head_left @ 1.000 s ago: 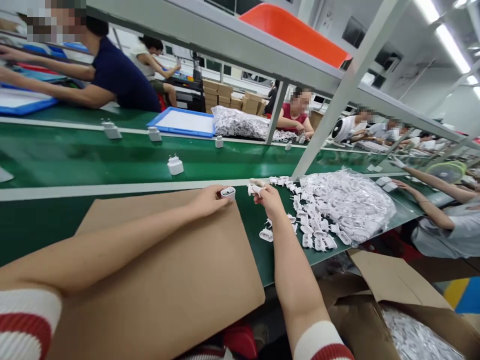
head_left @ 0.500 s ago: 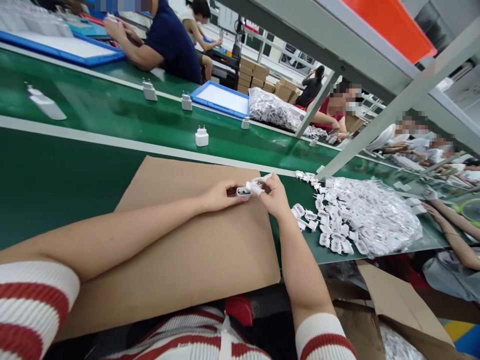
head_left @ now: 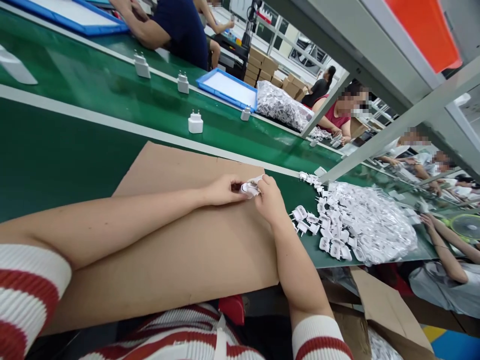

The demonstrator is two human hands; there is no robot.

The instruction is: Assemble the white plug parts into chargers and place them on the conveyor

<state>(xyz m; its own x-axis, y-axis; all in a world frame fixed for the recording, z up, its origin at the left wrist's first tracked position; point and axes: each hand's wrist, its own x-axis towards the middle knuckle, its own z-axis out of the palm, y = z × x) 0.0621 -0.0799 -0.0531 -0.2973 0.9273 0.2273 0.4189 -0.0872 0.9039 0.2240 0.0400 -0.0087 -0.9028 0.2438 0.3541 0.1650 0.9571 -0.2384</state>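
Observation:
My left hand [head_left: 225, 190] is closed around a white charger housing [head_left: 244, 190], held just above a brown cardboard sheet [head_left: 180, 245]. Pinched in my right hand [head_left: 270, 198] is a white plug cap [head_left: 255, 184], which meets the open end of the housing. My fingers partly cover both pieces, so I cannot tell how far they fit together. To the right of my right hand, loose white plug caps [head_left: 326, 220] lie scattered on the green table, beside a clear plastic bag [head_left: 382, 220] full of similar white parts.
Beyond the cardboard runs a green conveyor belt [head_left: 112, 97] with several white chargers [head_left: 195, 122] standing on it. A blue-rimmed tray [head_left: 228, 102] lies on the far side. A grey metal post [head_left: 378, 132] slants up at the right. Co-workers sit opposite and to the right.
My right hand has brought the plug cap left onto the housing's open end, which showed its inside before. The view has shifted slightly, and the chargers on the belt appear further left.

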